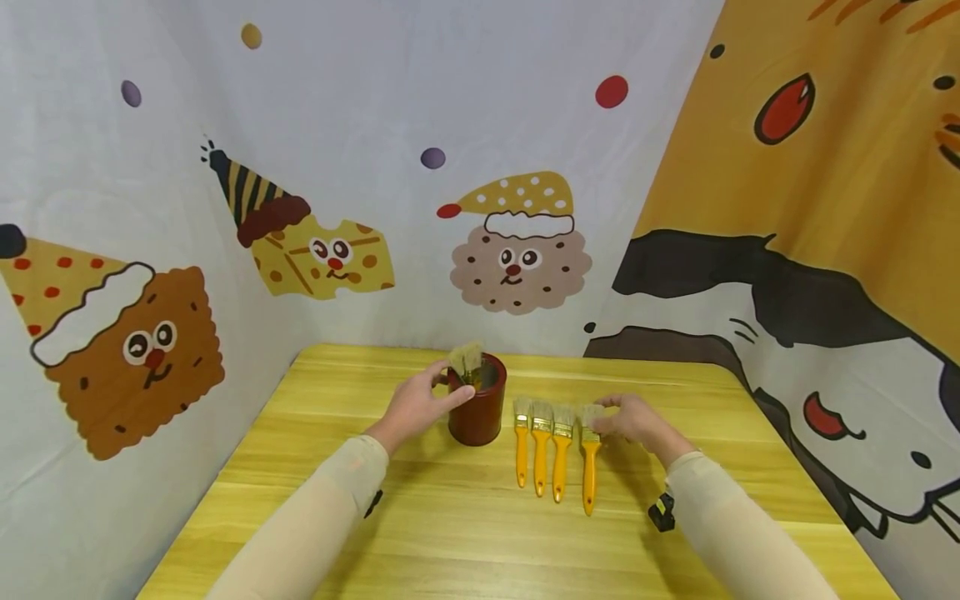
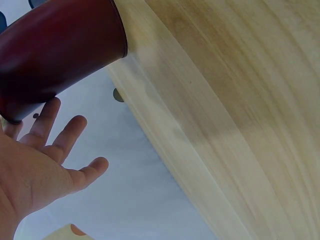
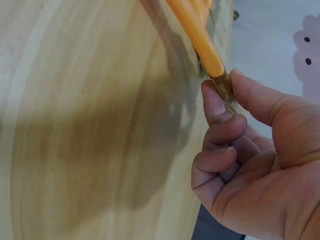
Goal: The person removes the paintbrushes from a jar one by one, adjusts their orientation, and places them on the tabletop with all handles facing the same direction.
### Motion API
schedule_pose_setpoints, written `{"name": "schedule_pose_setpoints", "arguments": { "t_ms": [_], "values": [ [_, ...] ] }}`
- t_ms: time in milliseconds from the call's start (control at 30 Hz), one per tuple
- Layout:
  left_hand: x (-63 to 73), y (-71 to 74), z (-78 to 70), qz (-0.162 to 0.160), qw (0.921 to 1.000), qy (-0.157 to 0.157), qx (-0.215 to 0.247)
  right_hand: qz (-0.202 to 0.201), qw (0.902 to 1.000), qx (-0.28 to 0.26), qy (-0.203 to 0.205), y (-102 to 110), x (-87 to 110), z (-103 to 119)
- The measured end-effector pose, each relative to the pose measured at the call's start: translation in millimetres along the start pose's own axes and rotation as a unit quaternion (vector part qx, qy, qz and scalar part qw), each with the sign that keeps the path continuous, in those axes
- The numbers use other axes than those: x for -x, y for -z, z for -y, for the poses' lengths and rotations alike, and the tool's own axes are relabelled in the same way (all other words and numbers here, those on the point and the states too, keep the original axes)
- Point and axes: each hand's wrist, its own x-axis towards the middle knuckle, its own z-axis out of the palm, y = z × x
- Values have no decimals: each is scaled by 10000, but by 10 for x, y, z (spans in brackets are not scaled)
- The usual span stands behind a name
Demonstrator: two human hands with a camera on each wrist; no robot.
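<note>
A dark red cylindrical cup [image 1: 477, 417] stands upright, with pale paintbrush bristles [image 1: 467, 358] rising above its rim. My left hand [image 1: 422, 402] rests against the cup's left side, thumb in front near the rim. In the left wrist view, several fingers [image 2: 44, 122] are spread and fairly straight, and one fingertip touches the red wall. My right hand [image 1: 630, 419] pinches the rightmost paintbrush [image 1: 589, 471] between thumb and fingers. The right wrist view has the pinch at its metal collar and bristles, with the orange handle [image 3: 200, 40] pointing away from the palm.
Three more orange-handled paintbrushes [image 1: 540, 454] lie side by side between cup and right hand, bristles toward the back. The wooden table [image 1: 450, 533] meets a printed cloth backdrop [image 1: 360, 325] at its far edge. A black device [image 1: 662, 512] is under the right sleeve.
</note>
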Motion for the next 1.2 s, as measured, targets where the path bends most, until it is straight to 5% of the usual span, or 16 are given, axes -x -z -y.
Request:
{"name": "schedule_pose_setpoints", "arguments": {
  "t_ms": [733, 1200],
  "values": [
    [-13, -9, 12, -56, 10000, 13, -78, -223, 9984, 514, 10, -152, -128, -77],
    [-13, 3, 26, -39, 10000, -17, -3, -143, 9995, 291, 55, -205, -175, -124]
  ]
}}
